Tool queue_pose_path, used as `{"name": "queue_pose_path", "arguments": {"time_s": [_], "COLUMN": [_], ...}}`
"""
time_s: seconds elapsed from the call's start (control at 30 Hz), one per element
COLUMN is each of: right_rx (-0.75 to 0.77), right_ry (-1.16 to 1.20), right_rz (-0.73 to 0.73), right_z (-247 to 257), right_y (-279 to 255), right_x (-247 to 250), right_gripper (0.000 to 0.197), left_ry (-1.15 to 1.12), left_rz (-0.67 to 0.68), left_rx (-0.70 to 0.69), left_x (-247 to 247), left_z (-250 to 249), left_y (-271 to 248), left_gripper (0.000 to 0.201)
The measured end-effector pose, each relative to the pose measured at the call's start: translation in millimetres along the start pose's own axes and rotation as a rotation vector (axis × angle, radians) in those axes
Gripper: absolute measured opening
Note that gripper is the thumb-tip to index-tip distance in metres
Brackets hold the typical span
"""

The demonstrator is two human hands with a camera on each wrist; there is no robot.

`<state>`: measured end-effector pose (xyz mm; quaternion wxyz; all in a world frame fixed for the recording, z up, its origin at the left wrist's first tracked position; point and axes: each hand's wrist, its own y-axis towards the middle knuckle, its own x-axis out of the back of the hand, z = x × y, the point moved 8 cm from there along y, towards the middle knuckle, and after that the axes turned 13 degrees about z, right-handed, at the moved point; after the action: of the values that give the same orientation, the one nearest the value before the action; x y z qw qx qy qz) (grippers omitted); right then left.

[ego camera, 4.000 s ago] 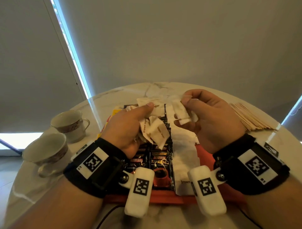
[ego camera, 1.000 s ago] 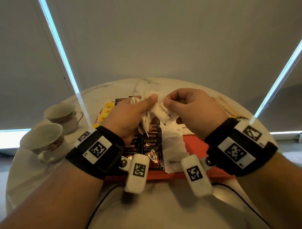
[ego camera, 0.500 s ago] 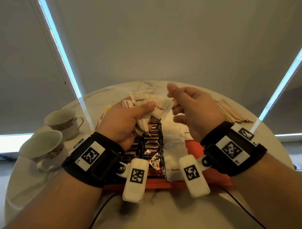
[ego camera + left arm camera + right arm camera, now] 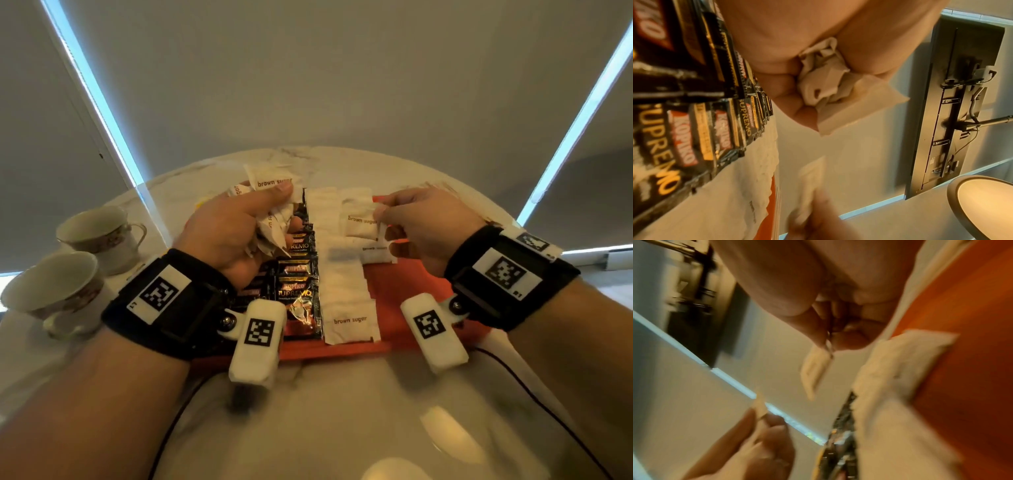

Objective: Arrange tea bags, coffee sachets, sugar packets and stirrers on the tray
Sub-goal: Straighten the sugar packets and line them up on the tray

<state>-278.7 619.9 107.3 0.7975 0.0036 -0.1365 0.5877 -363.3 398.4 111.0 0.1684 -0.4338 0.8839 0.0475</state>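
Note:
My left hand grips a crumpled bunch of white brown sugar packets above the orange tray; the bunch fills its fist in the left wrist view. To the right, my right hand pinches a single brown sugar packet by its edge, just over the tray; the same packet hangs from thumb and finger in the right wrist view. A column of black coffee sachets lies on the tray, with a column of white sugar packets beside it.
Two teacups stand on the round marble table at the left. Yellow tea bags peek out behind my left hand. A black cable runs over the table at the near right. The tray's right part is bare orange.
My right hand has taken one packet from the bunch and moved right and down toward the tray. The left hand stays above the sachets with the rest.

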Motion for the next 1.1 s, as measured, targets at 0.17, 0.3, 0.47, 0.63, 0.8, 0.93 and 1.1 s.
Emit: {"name": "queue_pose_path", "arguments": {"time_s": [0.17, 0.3, 0.47, 0.63, 0.8, 0.93, 1.1], "right_rx": [-0.214, -0.336, -0.355, -0.253, -0.130, -0.106, -0.078], "right_ry": [-0.091, -0.110, -0.129, -0.028, 0.298, 0.407, 0.397], "right_rz": [-0.041, 0.010, 0.079, -0.026, -0.107, -0.020, -0.035], "right_z": [-33, -41, -39, -38, -40, -39, -30], "right_y": [-3, -3, -3, -3, -8, -7, -7], "right_x": [21, 22, 16, 25, 20, 2, 4], "right_gripper": [0.005, 0.016, 0.019, 0.020, 0.047, 0.036, 0.049], "left_ry": [0.034, 0.043, 0.042, 0.051, 0.050, 0.049, 0.038], "left_rz": [-0.027, -0.049, -0.035, -0.032, -0.021, -0.022, -0.027], "left_rx": [0.019, 0.029, 0.018, 0.004, 0.020, 0.032, 0.051], "left_x": [0, 0, 0, 2, 3, 2, 3], "left_z": [2, 6, 3, 1, 1, 2, 5], "left_y": [0, 0, 1, 2, 2, 2, 2], "left_gripper": [0.021, 0.037, 0.056, 0.050, 0.032, 0.028, 0.029]}}
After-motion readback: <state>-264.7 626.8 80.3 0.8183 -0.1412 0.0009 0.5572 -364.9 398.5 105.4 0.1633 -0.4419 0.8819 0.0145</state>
